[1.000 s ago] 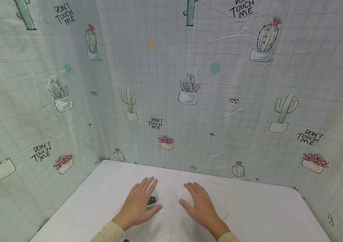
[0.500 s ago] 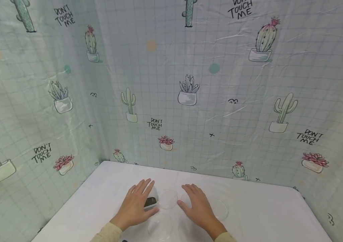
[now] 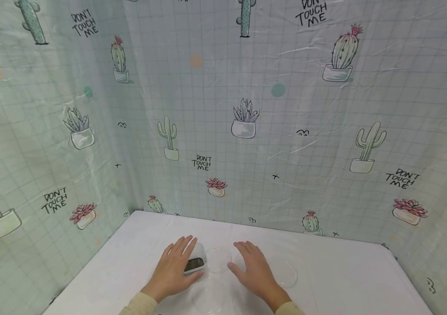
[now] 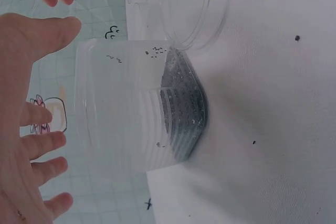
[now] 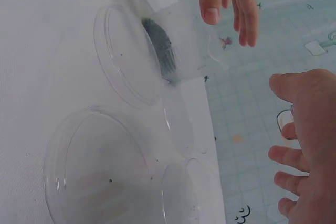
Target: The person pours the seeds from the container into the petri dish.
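Note:
My left hand hovers with fingers spread above a clear plastic tub, holding nothing. The tub stands upright, with a layer of dark, soil-like grains at its bottom. Part of it is covered by the left hand in the head view. My right hand hangs in the air over clear round dishes, its fingers loosely bent and thumb apart. A large shallow dish lies below it, and another clear dish sits beside the tub. Both hands are clear of these things in the wrist views.
More clear round dishes, one at the right and one in front, lie on the white table. A few dark specks are scattered on the surface. A cactus-print curtain hangs behind and at both sides.
Both hands have drifted slightly left, and the left hand also a little nearer the person. More of the tub and its dark contents now shows beside the left hand.

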`<state>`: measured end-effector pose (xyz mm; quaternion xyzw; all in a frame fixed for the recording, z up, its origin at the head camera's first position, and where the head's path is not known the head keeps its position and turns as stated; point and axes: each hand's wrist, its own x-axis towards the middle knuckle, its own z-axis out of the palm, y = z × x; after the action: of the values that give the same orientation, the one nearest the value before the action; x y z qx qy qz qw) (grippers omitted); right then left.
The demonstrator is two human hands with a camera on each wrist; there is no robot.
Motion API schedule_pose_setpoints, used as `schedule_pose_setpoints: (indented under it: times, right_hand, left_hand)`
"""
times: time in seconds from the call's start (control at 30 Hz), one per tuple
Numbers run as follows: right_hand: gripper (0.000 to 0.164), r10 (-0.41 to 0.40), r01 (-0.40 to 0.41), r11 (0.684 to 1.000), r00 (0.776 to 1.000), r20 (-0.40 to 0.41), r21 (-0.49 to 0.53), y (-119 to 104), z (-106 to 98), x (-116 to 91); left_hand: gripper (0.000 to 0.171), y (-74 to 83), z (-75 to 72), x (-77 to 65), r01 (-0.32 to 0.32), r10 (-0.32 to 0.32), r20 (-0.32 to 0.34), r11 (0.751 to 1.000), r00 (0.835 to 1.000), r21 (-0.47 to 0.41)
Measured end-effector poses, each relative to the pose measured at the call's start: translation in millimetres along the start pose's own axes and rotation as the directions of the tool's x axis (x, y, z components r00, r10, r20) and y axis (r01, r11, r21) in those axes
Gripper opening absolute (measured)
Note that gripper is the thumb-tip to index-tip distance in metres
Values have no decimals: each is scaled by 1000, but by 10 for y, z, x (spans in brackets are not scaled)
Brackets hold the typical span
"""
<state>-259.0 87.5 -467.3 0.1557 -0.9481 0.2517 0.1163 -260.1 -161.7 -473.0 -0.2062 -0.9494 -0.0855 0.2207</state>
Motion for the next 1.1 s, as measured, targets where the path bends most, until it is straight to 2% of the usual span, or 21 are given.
schedule_pose_setpoints:
  times: [0.2, 0.33, 0.7, 1.1]
  right_hand:
    - [56, -17, 17, 1000, 1000, 6, 7, 7, 54, 3]
    - [52, -43, 43, 999, 999, -12, 19, 22, 85, -5]
    - [59, 54, -55, 998, 997, 56, 17, 6, 157, 71]
    - [58, 18, -18, 1000, 999, 34, 6, 52, 249, 102]
  left_hand:
    - [83, -33, 35, -17, 9, -9, 10, 1000, 1000, 7]
    - [83, -55, 54, -27, 14, -14, 17, 1000, 1000, -18]
    - [86, -108, 100, -33, 50, -49, 49, 999, 998, -21]
    - [87, -144, 138, -32, 93, -88, 72, 993, 993, -67]
